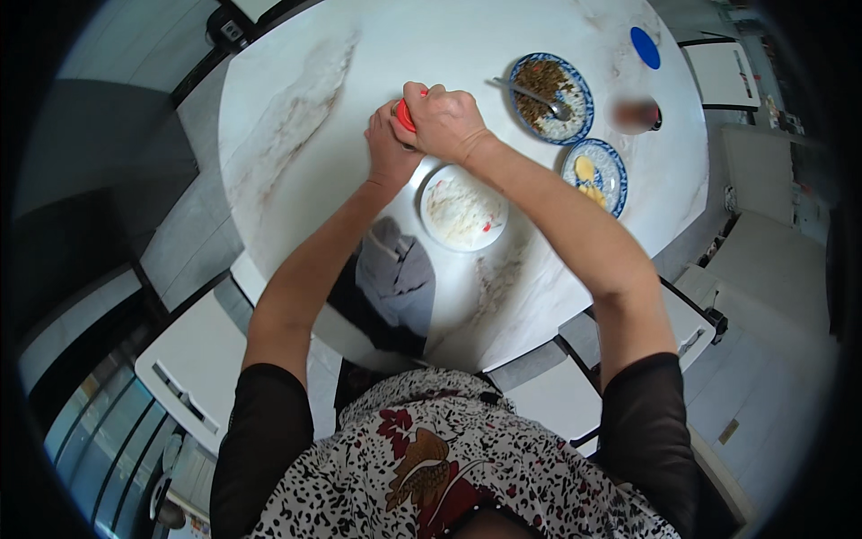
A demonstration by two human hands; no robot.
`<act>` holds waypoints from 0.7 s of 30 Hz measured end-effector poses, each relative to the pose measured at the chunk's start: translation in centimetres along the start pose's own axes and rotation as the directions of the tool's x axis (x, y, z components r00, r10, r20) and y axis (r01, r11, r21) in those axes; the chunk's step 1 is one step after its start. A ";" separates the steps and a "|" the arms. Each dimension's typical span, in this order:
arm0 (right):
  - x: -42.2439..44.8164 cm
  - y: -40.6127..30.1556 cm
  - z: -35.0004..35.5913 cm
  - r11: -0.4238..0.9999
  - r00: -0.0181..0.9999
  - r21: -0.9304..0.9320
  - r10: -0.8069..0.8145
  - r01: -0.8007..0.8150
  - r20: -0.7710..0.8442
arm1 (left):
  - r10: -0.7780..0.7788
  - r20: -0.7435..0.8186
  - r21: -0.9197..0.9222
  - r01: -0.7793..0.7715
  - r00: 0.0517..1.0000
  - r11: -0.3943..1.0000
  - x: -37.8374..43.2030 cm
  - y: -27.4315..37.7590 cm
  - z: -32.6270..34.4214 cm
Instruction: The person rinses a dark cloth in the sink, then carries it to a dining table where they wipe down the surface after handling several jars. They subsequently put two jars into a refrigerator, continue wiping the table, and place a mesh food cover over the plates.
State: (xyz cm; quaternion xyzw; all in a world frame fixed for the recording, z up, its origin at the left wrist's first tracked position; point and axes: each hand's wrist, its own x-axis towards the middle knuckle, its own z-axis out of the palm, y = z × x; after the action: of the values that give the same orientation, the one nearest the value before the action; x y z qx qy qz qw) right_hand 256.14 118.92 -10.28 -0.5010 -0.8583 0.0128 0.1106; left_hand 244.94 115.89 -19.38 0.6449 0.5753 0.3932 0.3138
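Note:
My left hand [392,148] is wrapped around a small container whose body is mostly hidden by my fingers. On its red lid [405,116] rests my right hand [448,121], with the fingers closed over it. Just below my hands stands a round white plate or bowl [463,209] of white rice with small red bits. To the right, a blue-rimmed plate [588,86] holds rice and a dark chopped dish [537,87], with a metal spoon [532,94] lying across it. A second blue-patterned plate [621,176] beside it bears pale yellow pieces [584,168].
All this stands on a round white marble-patterned table [289,101]. A blue disc [645,48] and a blurred reddish-brown object [633,116] lie at the right. Grey cloth [397,276] is at or reflected in the near edge. White chairs [195,357] surround the table.

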 end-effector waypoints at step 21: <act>-4.9 -12.7 -4.3 0.894 0.907 0.152 0.411 -0.421 0.093 | -0.016 0.162 -0.395 0.080 0.987 0.915 -4.3 -3.3 -6.7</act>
State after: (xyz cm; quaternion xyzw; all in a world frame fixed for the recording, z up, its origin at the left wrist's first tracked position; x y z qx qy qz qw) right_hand 248.45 107.95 -5.31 -0.6612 -0.7299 0.1233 0.1220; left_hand 237.38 111.80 -19.52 0.5815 0.4721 0.4432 0.4925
